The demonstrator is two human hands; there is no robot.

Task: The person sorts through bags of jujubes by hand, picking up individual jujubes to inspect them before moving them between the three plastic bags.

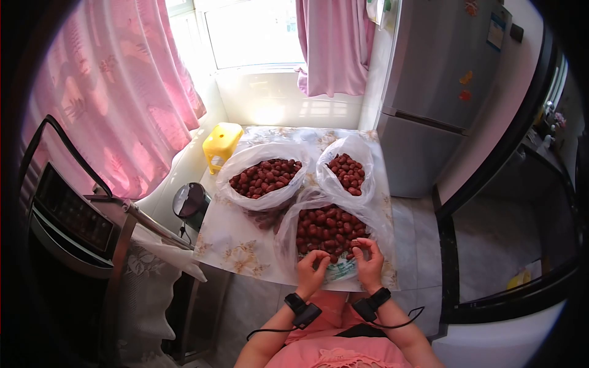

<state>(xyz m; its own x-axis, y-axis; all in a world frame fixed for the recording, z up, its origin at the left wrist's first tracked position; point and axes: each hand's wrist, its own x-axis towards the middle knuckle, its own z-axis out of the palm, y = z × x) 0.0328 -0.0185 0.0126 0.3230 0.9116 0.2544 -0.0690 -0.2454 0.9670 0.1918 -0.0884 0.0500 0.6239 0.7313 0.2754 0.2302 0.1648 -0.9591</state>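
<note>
Nearest to me on the table is an open clear plastic bag (283,238) filled with dried red dates (328,226). My left hand (311,273) is at the bag's near edge, fingers curled in a pinch with a red date (333,259) at their tips. To its right, my right hand (370,267) pinches another red date (355,243) between thumb and fingers. Both wrists wear black strapped devices with cables. Behind this bag stand a larger open bag of red dates (264,178) on the left and a smaller one (346,173) on the right.
The flowered tablecloth (236,257) covers the table. A yellow stool (222,141) and a dark-lidded bin (191,201) stand left of it. A grey refrigerator (423,153) is at the back right. Pink curtains (110,92) hang by the window. A black appliance (73,211) is at left.
</note>
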